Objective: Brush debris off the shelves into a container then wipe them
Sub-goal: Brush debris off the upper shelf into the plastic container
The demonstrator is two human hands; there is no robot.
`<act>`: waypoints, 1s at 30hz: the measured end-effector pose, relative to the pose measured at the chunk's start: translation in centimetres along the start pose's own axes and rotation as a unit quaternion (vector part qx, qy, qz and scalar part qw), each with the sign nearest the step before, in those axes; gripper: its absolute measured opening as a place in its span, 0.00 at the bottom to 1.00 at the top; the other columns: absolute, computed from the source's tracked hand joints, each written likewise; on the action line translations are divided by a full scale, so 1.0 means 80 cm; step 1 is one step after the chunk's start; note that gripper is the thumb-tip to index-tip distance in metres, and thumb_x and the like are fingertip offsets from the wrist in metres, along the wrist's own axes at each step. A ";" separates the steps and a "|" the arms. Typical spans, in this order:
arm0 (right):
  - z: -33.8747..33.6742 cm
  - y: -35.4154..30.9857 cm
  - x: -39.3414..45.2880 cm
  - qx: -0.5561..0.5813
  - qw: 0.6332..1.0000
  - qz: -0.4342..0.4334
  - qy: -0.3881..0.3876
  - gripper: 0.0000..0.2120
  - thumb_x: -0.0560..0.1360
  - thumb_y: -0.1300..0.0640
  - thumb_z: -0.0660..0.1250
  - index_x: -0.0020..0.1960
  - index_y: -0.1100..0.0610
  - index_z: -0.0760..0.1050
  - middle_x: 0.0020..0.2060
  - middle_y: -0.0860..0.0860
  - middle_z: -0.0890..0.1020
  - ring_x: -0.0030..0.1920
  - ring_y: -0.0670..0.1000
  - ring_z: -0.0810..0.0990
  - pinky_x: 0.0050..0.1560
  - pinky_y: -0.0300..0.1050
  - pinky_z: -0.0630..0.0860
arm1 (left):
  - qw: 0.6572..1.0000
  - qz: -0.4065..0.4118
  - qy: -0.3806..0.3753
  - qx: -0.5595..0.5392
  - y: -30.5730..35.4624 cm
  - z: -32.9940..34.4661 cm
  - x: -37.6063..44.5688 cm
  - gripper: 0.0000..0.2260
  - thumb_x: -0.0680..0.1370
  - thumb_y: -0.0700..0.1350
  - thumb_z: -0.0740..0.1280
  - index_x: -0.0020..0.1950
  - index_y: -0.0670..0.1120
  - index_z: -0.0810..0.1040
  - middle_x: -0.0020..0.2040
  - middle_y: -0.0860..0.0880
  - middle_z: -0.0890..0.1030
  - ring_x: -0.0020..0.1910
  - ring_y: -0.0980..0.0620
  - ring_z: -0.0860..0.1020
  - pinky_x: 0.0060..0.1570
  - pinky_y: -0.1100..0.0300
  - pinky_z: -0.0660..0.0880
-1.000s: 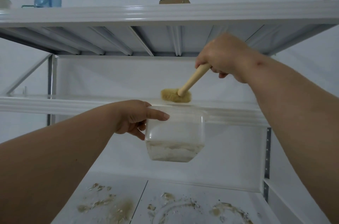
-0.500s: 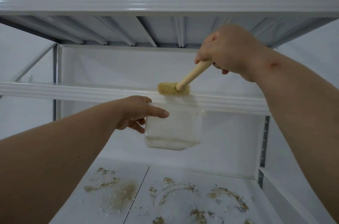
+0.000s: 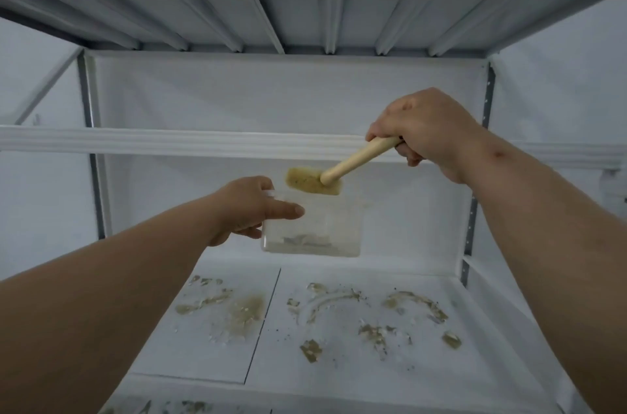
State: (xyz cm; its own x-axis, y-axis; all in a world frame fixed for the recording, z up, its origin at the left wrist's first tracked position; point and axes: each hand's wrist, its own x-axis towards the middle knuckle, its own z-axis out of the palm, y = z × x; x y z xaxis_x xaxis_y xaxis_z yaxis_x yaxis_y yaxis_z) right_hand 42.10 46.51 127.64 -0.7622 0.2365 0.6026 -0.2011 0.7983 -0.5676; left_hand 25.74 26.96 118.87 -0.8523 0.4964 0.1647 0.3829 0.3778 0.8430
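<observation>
While the left hand (image 3: 249, 206) is holding the clear container (image 3: 312, 230) mid-frame, the right hand (image 3: 420, 128) is gripping the brush (image 3: 315, 181), which should be staying over its mouth.

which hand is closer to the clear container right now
Left. The left hand holds the clear container by its left side; the right hand is above and to its right, holding the brush.

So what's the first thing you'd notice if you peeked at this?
First, the two arms reaching into a white metal shelf unit: the right hand grips a wooden-handled brush, its bristles just above a clear plastic container held by the left hand below the middle shelf. Next, the yellowish-brown crumbly debris smeared across the lower shelf, with a little already inside the container.
</observation>
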 end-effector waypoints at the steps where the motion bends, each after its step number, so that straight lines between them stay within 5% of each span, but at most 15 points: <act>1: 0.010 0.001 -0.006 0.002 1.000 0.001 -0.003 0.08 0.73 0.61 0.68 0.44 0.67 0.81 0.20 0.49 0.71 0.23 0.48 0.67 0.28 0.42 0.67 | 1.000 0.004 0.011 -0.002 -0.010 0.000 -0.005 0.29 0.60 0.56 0.81 0.53 0.46 0.74 0.54 0.44 0.78 0.51 0.45 0.80 0.46 0.51 0.82; 5: 0.048 0.018 -0.039 0.018 1.000 0.016 -0.006 0.08 0.72 0.59 0.69 0.42 0.65 0.82 0.24 0.55 0.71 0.27 0.53 0.68 0.34 0.48 0.67 | 0.997 0.021 0.040 0.068 -0.055 0.006 -0.030 0.20 0.63 0.56 0.79 0.42 0.47 0.73 0.46 0.43 0.79 0.45 0.44 0.79 0.48 0.46 0.81; 9: 0.088 0.039 -0.080 -0.002 0.999 0.039 -0.034 0.11 0.74 0.57 0.68 0.43 0.65 0.81 0.22 0.46 0.72 0.27 0.49 0.67 0.33 0.45 0.65 | 0.976 0.041 0.062 0.205 -0.102 0.019 -0.059 0.20 0.67 0.61 0.74 0.41 0.49 0.69 0.38 0.50 0.75 0.36 0.52 0.71 0.34 0.58 0.68; 16: 0.160 0.083 -0.155 0.072 0.987 0.136 -0.041 0.10 0.78 0.52 0.64 0.43 0.54 0.82 0.24 0.50 0.73 0.23 0.45 0.67 0.25 0.36 0.64 | 0.968 0.042 0.063 0.238 -0.191 0.049 -0.080 0.21 0.67 0.61 0.74 0.39 0.51 0.65 0.36 0.51 0.72 0.33 0.54 0.69 0.31 0.59 0.65; 20: 0.196 0.117 -0.196 0.142 0.971 0.194 -0.011 0.13 0.80 0.51 0.62 0.45 0.54 0.83 0.25 0.53 0.76 0.27 0.49 0.70 0.31 0.42 0.67 | 0.965 0.046 0.065 0.249 -0.236 0.075 -0.088 0.22 0.66 0.63 0.73 0.37 0.53 0.63 0.37 0.52 0.69 0.33 0.55 0.67 0.30 0.62 0.61; 23: 0.216 0.147 -0.226 0.231 0.935 0.269 0.021 0.11 0.80 0.53 0.63 0.48 0.53 0.83 0.28 0.55 0.78 0.29 0.52 0.72 0.34 0.45 0.69 | 0.966 0.049 0.066 0.246 -0.264 0.100 -0.097 0.22 0.66 0.61 0.74 0.38 0.53 0.64 0.40 0.52 0.70 0.35 0.57 0.67 0.31 0.65 0.61; 30: 0.238 0.219 -0.278 0.443 0.773 0.446 0.082 0.09 0.78 0.60 0.66 0.53 0.63 0.82 0.32 0.60 0.76 0.29 0.51 0.73 0.33 0.44 0.69 | 0.973 0.020 0.085 0.212 -0.314 0.154 -0.096 0.21 0.65 0.55 0.77 0.37 0.50 0.65 0.39 0.51 0.70 0.34 0.54 0.70 0.31 0.62 0.65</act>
State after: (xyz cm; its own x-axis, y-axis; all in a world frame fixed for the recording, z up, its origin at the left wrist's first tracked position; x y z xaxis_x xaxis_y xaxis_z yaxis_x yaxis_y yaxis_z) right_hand 43.78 44.71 93.57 -0.7662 0.6002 -0.2294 -0.0381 -0.3988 -0.9162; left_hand 27.01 23.28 90.12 -0.8664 0.3946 0.3059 0.4991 0.6678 0.5522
